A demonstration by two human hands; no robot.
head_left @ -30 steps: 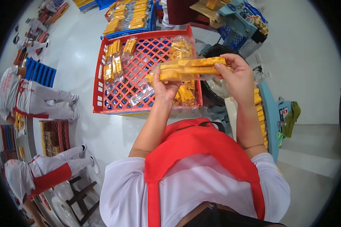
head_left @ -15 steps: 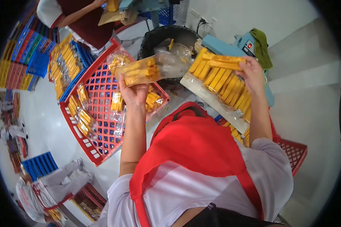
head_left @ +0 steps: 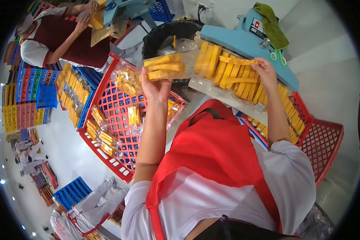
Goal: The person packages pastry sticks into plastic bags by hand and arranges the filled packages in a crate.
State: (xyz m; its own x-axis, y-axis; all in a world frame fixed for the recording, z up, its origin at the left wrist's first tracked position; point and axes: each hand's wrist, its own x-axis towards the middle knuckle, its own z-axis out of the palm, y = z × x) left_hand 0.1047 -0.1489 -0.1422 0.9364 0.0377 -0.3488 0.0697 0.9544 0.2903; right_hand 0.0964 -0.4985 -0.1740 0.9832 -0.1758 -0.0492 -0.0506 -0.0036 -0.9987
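My left hand (head_left: 157, 86) is closed round the lower edge of a clear plastic bag (head_left: 164, 67) with several yellow sticks in it, held over the corner of a red crate (head_left: 124, 173). My right hand (head_left: 266, 70) pinches the end of a yellow stick (head_left: 239, 61), which lies level above a row of bagged yellow sticks (head_left: 240, 80). Another loose-looking stick (head_left: 241, 80) lies across that row. The row rests on a pale board (head_left: 228, 100) beside a blue-green machine (head_left: 244, 44) with a red light.
A black-lined bin (head_left: 148, 44) stands behind my left hand. Bagged sticks (head_left: 107, 141) lie in the red crate. A co-worker (head_left: 74, 40) in a dark apron works at the upper left. Green scissors (head_left: 278, 58) hang on the machine. Another red crate (head_left: 322, 146) is at the right.
The view has turned toward the machine. My right hand has left the bag and moved over the row of sticks; my left hand still holds the bag, now farther from my right hand.
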